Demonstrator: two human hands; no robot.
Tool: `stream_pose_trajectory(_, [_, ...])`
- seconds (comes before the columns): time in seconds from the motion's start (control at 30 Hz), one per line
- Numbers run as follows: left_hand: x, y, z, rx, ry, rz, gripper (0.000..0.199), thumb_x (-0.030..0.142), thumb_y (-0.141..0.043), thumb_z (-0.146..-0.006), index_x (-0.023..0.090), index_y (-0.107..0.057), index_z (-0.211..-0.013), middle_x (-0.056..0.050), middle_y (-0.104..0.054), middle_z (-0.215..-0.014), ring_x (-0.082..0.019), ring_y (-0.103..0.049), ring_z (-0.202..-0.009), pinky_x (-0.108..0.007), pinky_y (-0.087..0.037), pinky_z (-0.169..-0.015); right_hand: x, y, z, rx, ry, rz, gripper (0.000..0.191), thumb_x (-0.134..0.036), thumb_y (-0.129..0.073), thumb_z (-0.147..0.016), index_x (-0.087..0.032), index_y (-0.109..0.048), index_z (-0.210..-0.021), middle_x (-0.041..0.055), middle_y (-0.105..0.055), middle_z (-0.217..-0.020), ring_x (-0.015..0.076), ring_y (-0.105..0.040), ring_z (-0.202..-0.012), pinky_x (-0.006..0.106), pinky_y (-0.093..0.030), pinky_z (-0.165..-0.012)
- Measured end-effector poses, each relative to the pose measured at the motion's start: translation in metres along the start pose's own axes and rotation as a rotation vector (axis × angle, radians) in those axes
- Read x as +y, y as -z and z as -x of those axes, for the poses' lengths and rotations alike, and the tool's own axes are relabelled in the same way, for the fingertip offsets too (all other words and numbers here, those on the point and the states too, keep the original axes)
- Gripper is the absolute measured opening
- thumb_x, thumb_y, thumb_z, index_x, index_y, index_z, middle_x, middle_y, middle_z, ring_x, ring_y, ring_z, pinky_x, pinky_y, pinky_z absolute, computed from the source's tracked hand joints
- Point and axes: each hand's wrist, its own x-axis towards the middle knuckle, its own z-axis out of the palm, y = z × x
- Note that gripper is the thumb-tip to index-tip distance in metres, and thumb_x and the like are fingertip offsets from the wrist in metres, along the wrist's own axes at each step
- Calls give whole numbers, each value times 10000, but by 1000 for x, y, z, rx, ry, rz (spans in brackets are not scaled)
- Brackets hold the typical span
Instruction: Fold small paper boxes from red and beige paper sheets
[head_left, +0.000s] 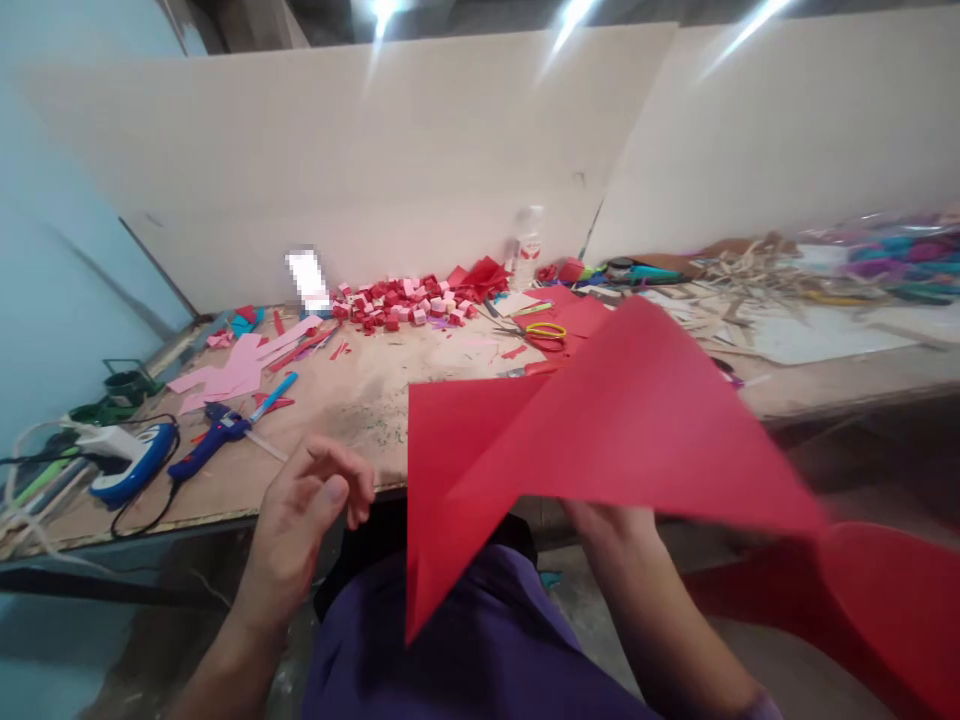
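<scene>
A large sheet of red paper (622, 420), folded or bent across a diagonal, hangs in front of me above the table's front edge. My right hand (619, 525) supports it from behind and below; the paper hides the fingers. Left of the sheet, my left hand (315, 500) is apart from it, fingers loosely curled and thumb off them, with nothing held. Beyond the paper lie yellow-handled scissors (544, 330) and a cutter with a red handle (544, 368), partly covered.
Many small red and pink paper cubes (405, 303) are heaped by the back panel, near a bottle (529, 245) and a bright phone (307, 280). Pink strips (240, 370), a blue glue gun (214, 437) and a power strip (135, 465) lie left. A red stool (892, 590) stands lower right.
</scene>
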Motion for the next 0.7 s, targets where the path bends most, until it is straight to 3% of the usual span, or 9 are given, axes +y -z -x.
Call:
stream_pose_trajectory(0.07, [-3,-2,1,-85,-43,-78,414,537,-776,-907,245,-674,-1182,-96,-724,-1178,-206,-691,-981,-257,-568,-745,-5,-5,1,178,-229,-376,308,-414,-615,-1032,-201,-802,-911,32,-814,-822,150,-734,-680,233,-621,-607])
stream_pose_trajectory(0.13, [-9,-4,-1,-179,2,-94,709,650,-836,-800,280,-635,-1371,-138,-622,-1454,-298,-636,-1242,-321,-588,-889,-10,-9,2,318,-507,-827,143,-350,-810,-888,-220,-816,-947,29,-835,-956,131,-743,-689,198,-610,-609])
stream_pose_trajectory(0.17, [-13,-6,-3,-212,47,-78,831,683,-856,-752,303,-594,-1443,-140,-566,-1536,-332,-590,-1332,-354,-583,-952,-12,-10,2,342,-605,-978,191,-316,-885,-803,-225,-823,-959,28,-837,-1005,128,-749,-715,183,-608,-620])
stream_pose_trajectory(0.23, [-20,-10,-8,-219,122,-20,965,673,-901,-697,347,-523,-1522,-130,-486,-1623,-360,-563,-1392,-398,-575,-1013,-14,-13,4,342,-690,-1081,292,-275,-946,-717,-228,-829,-981,35,-835,-1061,135,-758,-774,180,-616,-657])
stream_pose_trajectory(0.3, [-24,-14,-13,-126,134,28,986,582,-945,-694,360,-496,-1544,-122,-435,-1667,-339,-616,-1341,-397,-583,-1013,-13,-16,5,314,-707,-1091,318,-285,-956,-713,-219,-830,-996,51,-832,-1076,148,-759,-787,199,-627,-663])
stream_pose_trajectory(0.37, [-24,-16,-19,-9,116,53,936,471,-947,-727,352,-501,-1541,-118,-460,-1653,-287,-679,-1251,-371,-595,-993,-11,-18,7,282,-707,-1083,321,-300,-956,-721,-210,-828,-1001,52,-830,-1037,144,-744,-748,207,-623,-627])
stream_pose_trajectory(0.43, [-22,-17,-23,46,144,46,832,407,-909,-779,319,-538,-1518,-122,-585,-1548,-252,-724,-1161,-342,-611,-941,-8,-20,10,253,-712,-1070,323,-304,-967,-708,-203,-826,-980,43,-824,-963,136,-722,-697,209,-614,-597])
stream_pose_trajectory(0.57, [-24,-11,-28,33,233,-92,493,458,-823,-864,199,-742,-1275,-121,-796,-1186,-252,-773,-964,-335,-626,-817,-1,-19,15,164,-736,-1014,350,-318,-988,-670,-195,-830,-956,52,-827,-932,147,-724,-693,214,-604,-579])
stream_pose_trajectory(0.7, [-28,0,-27,91,161,-255,350,439,-831,-866,207,-803,-1127,-69,-829,-1042,-229,-770,-912,-327,-616,-866,8,-14,18,16,-720,-944,283,-368,-967,-706,-181,-853,-886,71,-829,-888,172,-752,-745,237,-627,-641])
